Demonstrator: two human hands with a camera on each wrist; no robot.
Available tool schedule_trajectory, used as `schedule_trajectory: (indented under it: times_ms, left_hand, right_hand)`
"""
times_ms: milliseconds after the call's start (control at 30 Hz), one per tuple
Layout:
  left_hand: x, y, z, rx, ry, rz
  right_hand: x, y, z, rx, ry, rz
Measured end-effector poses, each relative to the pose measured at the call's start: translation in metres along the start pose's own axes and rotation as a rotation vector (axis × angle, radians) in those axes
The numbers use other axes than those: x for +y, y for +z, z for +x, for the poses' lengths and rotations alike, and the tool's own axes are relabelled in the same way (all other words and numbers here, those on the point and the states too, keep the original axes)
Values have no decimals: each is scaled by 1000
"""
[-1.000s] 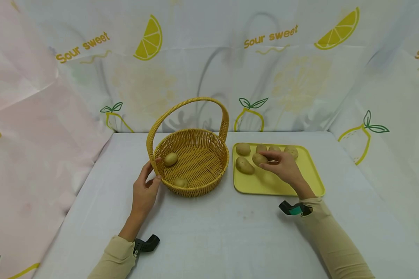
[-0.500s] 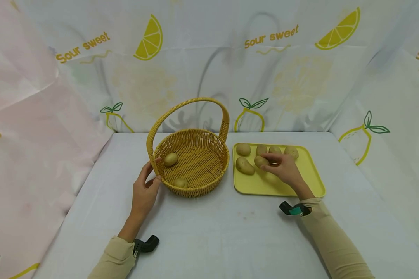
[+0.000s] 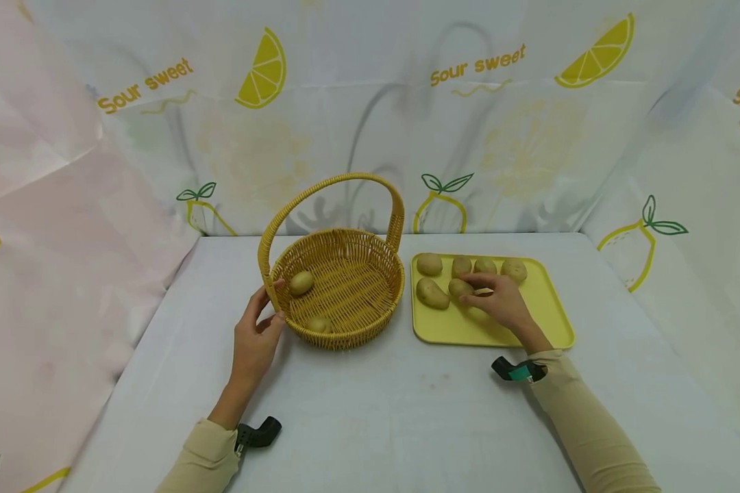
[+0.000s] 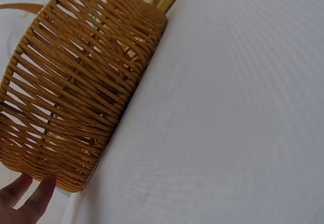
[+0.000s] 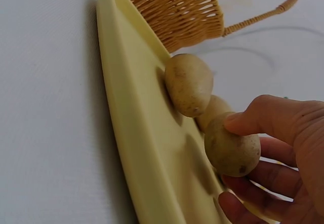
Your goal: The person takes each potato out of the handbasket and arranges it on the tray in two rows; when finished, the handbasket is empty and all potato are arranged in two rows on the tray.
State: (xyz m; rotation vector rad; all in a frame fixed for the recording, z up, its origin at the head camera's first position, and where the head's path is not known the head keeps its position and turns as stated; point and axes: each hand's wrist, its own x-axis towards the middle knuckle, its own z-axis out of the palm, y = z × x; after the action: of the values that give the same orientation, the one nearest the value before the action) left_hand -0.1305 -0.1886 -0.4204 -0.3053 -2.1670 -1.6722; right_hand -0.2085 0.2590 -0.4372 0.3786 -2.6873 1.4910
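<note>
In the head view a round woven basket [image 3: 351, 287] with a tall arched handle holds two potatoes, one at its left wall and another by its front rim. My left hand [image 3: 257, 339] grips the basket's left side at the foot of the handle, and its fingertips [image 4: 44, 186] show against the wicker in the left wrist view. Over the yellow tray [image 3: 543, 311], my right hand [image 3: 502, 301] pinches a potato [image 5: 232, 145] between thumb and fingers, close above the tray's surface. Left of it lies an elongated potato [image 3: 432, 293].
Several more potatoes [image 3: 429, 264] line the tray's back edge. The tray stands just right of the basket on a white-covered table [image 3: 370, 418]. A lemon-print cloth [image 3: 345, 103] hangs behind the table and along its sides.
My right hand has moved slightly down and to the right with its potato, closer to the tray, then almost stopped. The left hand and basket have stayed in place.
</note>
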Motion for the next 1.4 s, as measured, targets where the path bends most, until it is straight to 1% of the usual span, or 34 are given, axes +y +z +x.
schedule_trajectory:
  times_ms: [167,267,400,567,800,1033,1400]
  left_hand:
    - [-2,0,-1,-6,4,14]
    - [-2,0,-2,-5,-8,15]
    - [-6,0,-2,-5,-22,19]
    - [-9,1,-2,-4,-9,26]
    - [-3,0,-1,-11,8,20]
    - [-2,1,-1,-2,-13,34]
    - [-1,1,0,-1,-12,36]
  right_hand:
    - [4,1,0,1,1,-14]
    - [3,2,-1,-2,7,-28]
    - [3,3,-1,-8,16,-40]
    - [5,5,-1,0,18,-55]
    - [4,4,-2,7,15,-69]
    - [2,4,-1,0,6,-87]
    - [2,4,0,-11,5,-110]
